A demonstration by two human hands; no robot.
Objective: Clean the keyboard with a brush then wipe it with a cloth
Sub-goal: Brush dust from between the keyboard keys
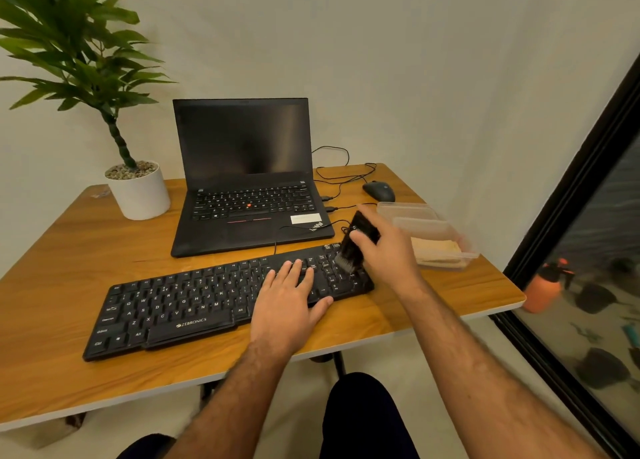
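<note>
A black keyboard (180, 303) lies slanted across the wooden table (62, 258) in front of me. My left hand (289, 303) rests flat on its right half with straight fingers. My right hand (386, 251) grips a black brush (355, 242) by the handle, with the bristles down on the keys at the keyboard's right end. A folded beige cloth (438, 249) lies in a clear plastic container (429, 223) just right of that hand.
An open black laptop (246, 178) stands behind the keyboard. A potted plant in a white pot (140, 192) is at the back left. A black mouse (379, 190) and loose cables lie at the back right. The table's right edge is close to the container.
</note>
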